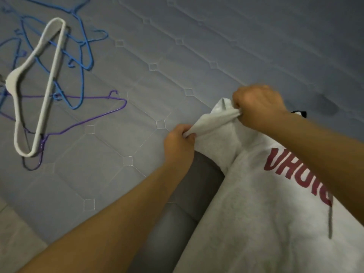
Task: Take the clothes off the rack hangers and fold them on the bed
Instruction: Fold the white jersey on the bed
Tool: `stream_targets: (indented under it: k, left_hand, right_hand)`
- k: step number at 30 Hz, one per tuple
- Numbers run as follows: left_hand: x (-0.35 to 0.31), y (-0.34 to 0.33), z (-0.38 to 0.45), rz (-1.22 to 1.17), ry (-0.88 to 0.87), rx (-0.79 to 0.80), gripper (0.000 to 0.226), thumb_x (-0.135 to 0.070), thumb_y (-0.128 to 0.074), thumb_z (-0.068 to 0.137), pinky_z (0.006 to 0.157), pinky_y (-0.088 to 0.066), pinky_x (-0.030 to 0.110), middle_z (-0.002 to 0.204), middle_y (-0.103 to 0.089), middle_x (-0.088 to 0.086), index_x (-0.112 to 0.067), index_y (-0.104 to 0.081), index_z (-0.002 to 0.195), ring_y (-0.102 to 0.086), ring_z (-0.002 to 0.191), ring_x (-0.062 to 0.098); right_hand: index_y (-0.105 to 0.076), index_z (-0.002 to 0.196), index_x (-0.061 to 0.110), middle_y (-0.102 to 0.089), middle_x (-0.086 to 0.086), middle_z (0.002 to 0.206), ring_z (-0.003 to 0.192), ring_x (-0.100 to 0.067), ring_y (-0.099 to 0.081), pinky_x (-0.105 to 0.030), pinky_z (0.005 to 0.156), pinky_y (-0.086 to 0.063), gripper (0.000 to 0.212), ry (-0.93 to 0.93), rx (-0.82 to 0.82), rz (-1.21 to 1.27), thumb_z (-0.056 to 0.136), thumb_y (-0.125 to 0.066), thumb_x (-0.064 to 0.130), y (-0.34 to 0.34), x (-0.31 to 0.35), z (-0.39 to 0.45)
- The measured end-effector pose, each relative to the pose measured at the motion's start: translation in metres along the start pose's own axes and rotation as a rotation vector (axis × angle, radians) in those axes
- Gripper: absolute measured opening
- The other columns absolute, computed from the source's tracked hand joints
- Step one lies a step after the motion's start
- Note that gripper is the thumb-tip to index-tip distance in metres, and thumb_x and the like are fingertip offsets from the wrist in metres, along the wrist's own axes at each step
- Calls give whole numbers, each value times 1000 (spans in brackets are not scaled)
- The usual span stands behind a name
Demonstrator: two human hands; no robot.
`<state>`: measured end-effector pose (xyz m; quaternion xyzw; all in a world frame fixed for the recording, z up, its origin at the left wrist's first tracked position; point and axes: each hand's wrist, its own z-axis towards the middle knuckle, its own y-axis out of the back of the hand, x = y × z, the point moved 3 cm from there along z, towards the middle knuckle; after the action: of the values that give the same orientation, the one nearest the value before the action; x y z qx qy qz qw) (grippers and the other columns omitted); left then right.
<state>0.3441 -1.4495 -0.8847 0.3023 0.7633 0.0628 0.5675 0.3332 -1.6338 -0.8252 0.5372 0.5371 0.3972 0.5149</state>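
- Sweatshirt (256, 203): pale grey with dark red lettering; it lies at the near right edge of the bed (197, 46), part of it draped over the grey bed side toward me. A dark cord hangs down its front.
- My left hand (180, 143): fingers curled tight round a bunched end of grey fabric, which looks like a sleeve or shoulder.
- My right hand (258, 105): also closed on the same strip of fabric, further along, so the cloth is stretched taut between my two hands.
- Hangers (65, 62): a loose heap of blue and purple wire ones with one white hanger (47, 83) on top, well apart from the sweatshirt at the far left of the bed; all are bare.
- Step in hand, as I judge it: straightening the garment for folding, the hanger already off.
- Next move calls for: spreading the body flat on the bed, sleeve drawn out square, before any fold is made.
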Motion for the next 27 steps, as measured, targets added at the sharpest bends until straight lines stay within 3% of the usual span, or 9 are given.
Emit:
stream_targets:
  k: [2,5,7,10,13,16,20,24,27]
  left_hand:
    - [-7,1,0,-174,44,-28,19,-2,-60,87,55,-41,2,74,-55,-11,-9,-63,104,-56,60,-7]
    - [-17,1,-4,-326,73,-32,26,2,-65,82,59,-47,4,73,-59,-9,-11,-62,104,-56,57,-11]
    - [-20,0,-8,-330,73,-35,31,1,-65,82,62,-49,9,72,-60,-8,-14,-60,109,-58,64,-4]
    - [-18,-1,-13,-368,162,-83,54,-1,-66,82,67,-48,10,93,-64,2,-17,-45,130,-60,79,6]
    - [-14,-4,-19,-377,232,-108,71,-7,-72,80,82,-47,19,111,-64,8,-15,-34,139,-62,98,14]
    - [-20,-3,-33,-410,190,-117,48,-12,-75,78,69,-50,11,90,-67,0,-18,-50,119,-65,80,6]
    - [-34,-12,-53,-295,21,-101,13,-16,-76,77,65,-54,23,77,-67,-2,-21,-65,81,-64,71,11]
    - [-47,-41,-74,-162,-236,-27,21,-13,-76,75,67,-49,17,84,-65,-2,-29,-63,70,-59,72,7]
    - [-58,-75,-89,18,-438,19,4,-15,-76,75,65,-40,7,77,-64,-4,-17,-72,75,-54,67,5]
  right_hand:
    - [-47,111,13,-60,-13,97,85,-34,-56,-35,69,-36,32,-168,78,241,84,-64,18,1,-11,-2]
    - [-38,135,19,-58,-10,117,105,-32,-56,-35,84,-43,71,-321,227,547,75,-76,18,0,-25,-8]
    - [-48,131,21,-53,-3,124,113,-24,-52,-30,90,-43,73,-407,346,751,67,-83,20,4,-31,-14]
    - [-59,121,27,-54,5,121,110,-21,-52,-36,99,-42,69,-469,500,1017,62,-73,59,13,-35,-27]
    - [-66,111,28,-60,8,98,96,-16,-57,-21,87,-48,40,-489,254,1179,73,-75,38,15,-45,-34]
    - [-58,121,25,-60,1,84,81,-15,-58,-21,78,-54,54,-486,48,1178,76,-73,0,14,-56,-42]
    - [-66,81,17,-58,2,84,75,-9,-56,-26,79,-47,21,-485,-64,1040,77,-70,-3,19,-66,-60]
    - [-66,71,19,-57,2,83,75,-10,-53,-18,80,-46,26,-511,-104,915,82,-63,-4,14,-94,-90]
    - [-67,74,15,-61,-4,77,66,-13,-54,-14,64,-48,30,-686,-73,982,86,-50,-7,-3,-120,-117]
